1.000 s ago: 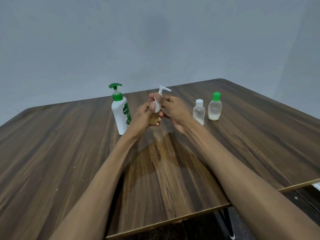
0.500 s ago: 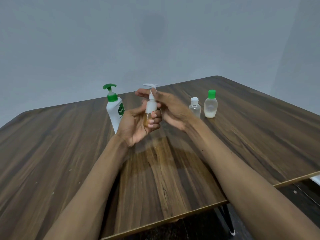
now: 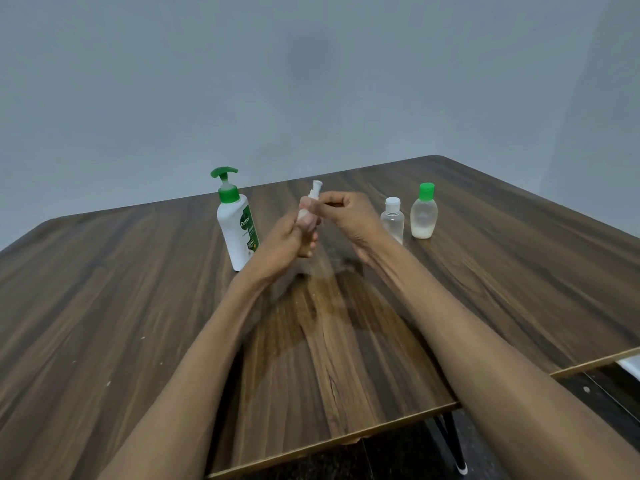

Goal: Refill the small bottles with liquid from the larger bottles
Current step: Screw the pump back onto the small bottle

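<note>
My left hand [image 3: 284, 245] grips the body of a small clear pump bottle [image 3: 309, 216] with yellowish liquid, held above the table's middle. My right hand [image 3: 349, 214] pinches its white pump top from the right, fingers curled. A large white bottle with a green pump [image 3: 237, 225] stands just left of my hands. To the right stand a small clear bottle with a white cap [image 3: 392, 220] and a small bottle with a green cap [image 3: 424, 213], both upright and capped.
Everything rests on a dark wood-grain table [image 3: 138, 306] against a plain grey wall. The table's near edge [image 3: 329, 436] runs across the lower frame, with a black leg [image 3: 453, 441] and dark floor beneath.
The pump head has turned; its nozzle no longer points sideways. My right hand shifted from covering the top to pinching it from the right. My left hand keeps its hold.
</note>
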